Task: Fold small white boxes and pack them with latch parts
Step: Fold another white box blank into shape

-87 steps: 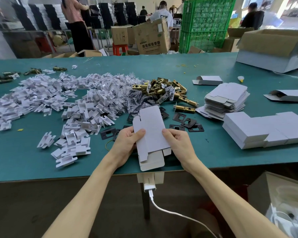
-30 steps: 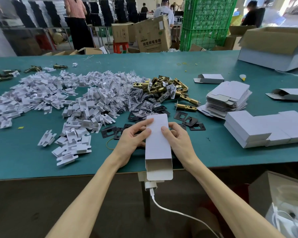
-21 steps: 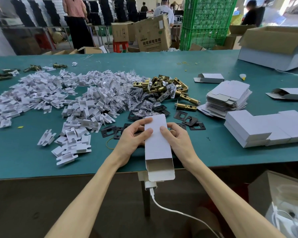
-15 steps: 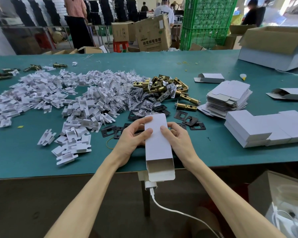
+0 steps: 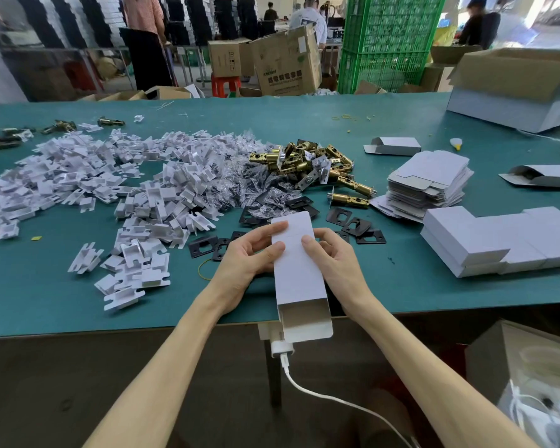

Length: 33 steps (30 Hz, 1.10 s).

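Head view: left hand [image 5: 244, 260] and right hand [image 5: 335, 258] fingers [image 5: 274, 249] are pinching the likely light, crushable box [image 5: 298, 276] by its long edges, mouth facing 6 o'clock.

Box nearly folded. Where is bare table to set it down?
Bare mat lies between the right hand and the folded white boxes, and along the near edge left of the left hand. Crowded: white inserts, brass latches.

Green print on the carton [image 5: 285, 64] is unreadable.
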### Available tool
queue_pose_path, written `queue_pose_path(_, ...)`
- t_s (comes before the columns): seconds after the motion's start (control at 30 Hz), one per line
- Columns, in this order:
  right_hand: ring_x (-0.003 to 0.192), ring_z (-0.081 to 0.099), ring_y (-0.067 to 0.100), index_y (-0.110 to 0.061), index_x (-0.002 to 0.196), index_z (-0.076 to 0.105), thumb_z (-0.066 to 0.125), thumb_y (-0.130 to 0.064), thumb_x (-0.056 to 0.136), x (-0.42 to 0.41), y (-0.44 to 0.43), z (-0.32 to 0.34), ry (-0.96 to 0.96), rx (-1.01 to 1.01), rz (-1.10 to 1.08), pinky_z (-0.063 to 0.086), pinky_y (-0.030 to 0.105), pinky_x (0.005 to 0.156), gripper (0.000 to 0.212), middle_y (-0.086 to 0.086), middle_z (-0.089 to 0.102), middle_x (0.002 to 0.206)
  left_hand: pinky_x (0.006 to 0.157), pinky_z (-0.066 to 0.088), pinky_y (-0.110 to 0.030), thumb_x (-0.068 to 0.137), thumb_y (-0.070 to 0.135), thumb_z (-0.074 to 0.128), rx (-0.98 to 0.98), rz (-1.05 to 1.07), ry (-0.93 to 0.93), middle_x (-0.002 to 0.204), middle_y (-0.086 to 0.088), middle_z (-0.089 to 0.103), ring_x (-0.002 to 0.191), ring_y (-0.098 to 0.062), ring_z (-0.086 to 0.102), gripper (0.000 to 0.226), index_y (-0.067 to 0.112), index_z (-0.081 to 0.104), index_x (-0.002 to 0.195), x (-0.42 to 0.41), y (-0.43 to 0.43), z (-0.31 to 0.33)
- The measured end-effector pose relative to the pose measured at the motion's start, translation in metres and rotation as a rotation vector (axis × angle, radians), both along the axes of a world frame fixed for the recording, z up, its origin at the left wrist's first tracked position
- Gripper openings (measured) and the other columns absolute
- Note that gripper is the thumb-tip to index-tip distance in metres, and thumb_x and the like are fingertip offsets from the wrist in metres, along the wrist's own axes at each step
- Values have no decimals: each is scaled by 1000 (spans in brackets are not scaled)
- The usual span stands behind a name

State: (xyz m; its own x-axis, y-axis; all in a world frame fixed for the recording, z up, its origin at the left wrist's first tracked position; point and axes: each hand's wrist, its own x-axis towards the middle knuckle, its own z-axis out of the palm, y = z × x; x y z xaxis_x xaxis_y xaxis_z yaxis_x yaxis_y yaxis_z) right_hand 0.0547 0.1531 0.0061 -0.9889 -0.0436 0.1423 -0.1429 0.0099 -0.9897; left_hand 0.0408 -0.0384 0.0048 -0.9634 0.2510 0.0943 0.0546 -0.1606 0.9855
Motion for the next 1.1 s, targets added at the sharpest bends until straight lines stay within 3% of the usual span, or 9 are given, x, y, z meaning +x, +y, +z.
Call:
queue_pose_path(0.43, 88, 73, 34, -19, 113, 67, 63, -33, 101, 2, 1, 2, 2, -24, 7, 58, 53, 74, 19, 12, 75, 96, 87, 62, -36, 96, 22, 71, 23, -7, 24, 131, -10, 71, 114, -26, 70, 41, 19, 64, 136, 0, 0, 1)
queue_pose_path(0.63, 84, 74, 23, -22, 116, 67, 63, -34, 101, 3, 2, 5, 1, -48, 39, 59, 39, 70, 19, 7, 75, 95, 85, 62, -34, 95, 23, 72, 44, -5, 20, 129, -10, 72, 111, -24, 72, 39, 22, 67, 134, -1, 0, 0)
queue_pose_path(0.93, 89, 73, 34, -21, 117, 66, 63, -34, 100, 5, 2, 7, 3, -51, 52, 59, 48, 73, 21, 13, 74, 100, 80, 62, -32, 93, 19, 74, 150, 3, -55, 107, -5, 76, 96, -19, 73, 37, 16, 70, 130, -1, -1, 2)
queue_pose_path(1.1, 83, 72, 24, -22, 117, 67, 63, -33, 101, 5, 2, 7, 9, -54, 45, 58, 38, 69, 20, 7, 74, 95, 85, 61, -31, 94, 20, 71, 94, -13, -30, 124, -14, 74, 108, -23, 72, 41, 15, 66, 135, 0, 0, 2)
